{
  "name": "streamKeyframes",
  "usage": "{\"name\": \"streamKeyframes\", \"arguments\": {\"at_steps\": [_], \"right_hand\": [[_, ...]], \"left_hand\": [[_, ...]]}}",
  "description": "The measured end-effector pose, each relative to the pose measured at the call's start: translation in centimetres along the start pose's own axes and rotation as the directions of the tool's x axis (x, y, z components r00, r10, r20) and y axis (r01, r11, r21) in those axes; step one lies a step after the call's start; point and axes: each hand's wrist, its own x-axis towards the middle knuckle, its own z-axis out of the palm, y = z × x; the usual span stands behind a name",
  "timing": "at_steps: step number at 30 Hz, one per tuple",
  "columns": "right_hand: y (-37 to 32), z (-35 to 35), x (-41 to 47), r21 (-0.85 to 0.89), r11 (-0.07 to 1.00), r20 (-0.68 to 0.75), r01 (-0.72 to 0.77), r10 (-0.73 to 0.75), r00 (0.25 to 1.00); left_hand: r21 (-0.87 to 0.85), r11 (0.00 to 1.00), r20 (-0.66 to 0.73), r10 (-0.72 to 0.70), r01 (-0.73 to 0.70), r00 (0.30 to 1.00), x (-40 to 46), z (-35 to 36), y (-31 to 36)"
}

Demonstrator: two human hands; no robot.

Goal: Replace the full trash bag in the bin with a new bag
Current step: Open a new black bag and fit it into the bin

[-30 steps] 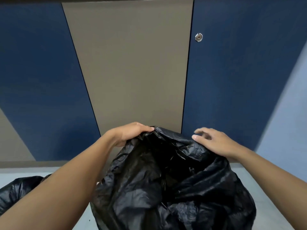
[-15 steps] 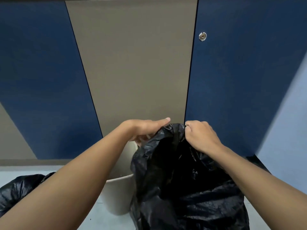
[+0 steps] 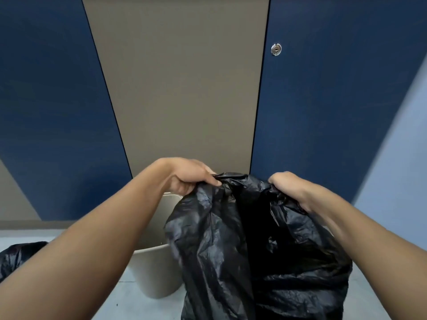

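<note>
A black trash bag (image 3: 261, 250) hangs in front of me, gathered at its top edge. My left hand (image 3: 189, 179) is closed on the top of the bag at its left side, and my right hand (image 3: 286, 184) is closed on the top at its right side. The bag's body drops below the lower edge of the view. A beige round bin (image 3: 157, 271) stands on the floor behind and to the left of the bag, partly hidden by it and by my left forearm.
A second black bag (image 3: 16, 257) lies on the pale floor at the far left. Blue and grey-brown cabinet panels fill the wall ahead, with a round metal lock (image 3: 276, 49) on the right blue door. A light blue wall runs along the right.
My hands have closed on the bag's top edge and drawn apart after meeting at the middle. The bag has come up and to the right, uncovering the beige bin.
</note>
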Motion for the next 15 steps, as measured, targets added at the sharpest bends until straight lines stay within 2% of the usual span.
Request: {"name": "streamKeyframes", "arguments": {"at_steps": [1,3,5,6,8,10,12,15], "right_hand": [[0.2,-0.3,-0.4,0.090,0.994,0.059,-0.069,0.064,0.996],[0.9,-0.7,-0.7,0.152,0.978,0.197,-0.143,0.112,0.974],[1.2,-1.0,-1.0,0.142,0.975,0.268,-0.172,0.130,0.955],[1.5,-1.1,-0.9,0.078,0.986,0.255,-0.148,0.124,0.959],[1.6,-1.1,-0.6,-0.078,0.996,0.199,-0.032,0.047,0.979],[1.1,-0.7,-0.6,-0.135,0.971,0.132,0.196,-0.179,0.975],[0.3,0.3,-0.9,-0.162,0.878,0.072,0.450,-0.444,0.893],[-0.8,2.2,-1.3,-0.336,0.696,0.103,0.634,-0.642,0.759]], "left_hand": [[-0.104,0.995,0.047,0.012,-0.007,0.999,0.1,-0.6,-0.7],[-0.199,0.980,0.031,0.027,-0.020,0.999,0.6,-1.3,-2.0],[-0.263,0.965,-0.034,0.012,-0.021,0.999,1.1,-1.5,-2.5],[-0.292,0.956,-0.055,-0.001,-0.015,0.999,1.4,-1.4,-2.5],[-0.340,0.940,-0.077,-0.050,0.021,0.996,1.8,-1.1,-2.5],[-0.349,0.934,-0.093,-0.117,0.078,0.989,2.0,-0.9,-2.1],[-0.323,0.941,-0.134,-0.153,0.103,0.979,2.1,-1.0,-1.7],[-0.323,0.940,-0.165,-0.171,0.111,0.971,2.1,-0.8,-1.5]]}}
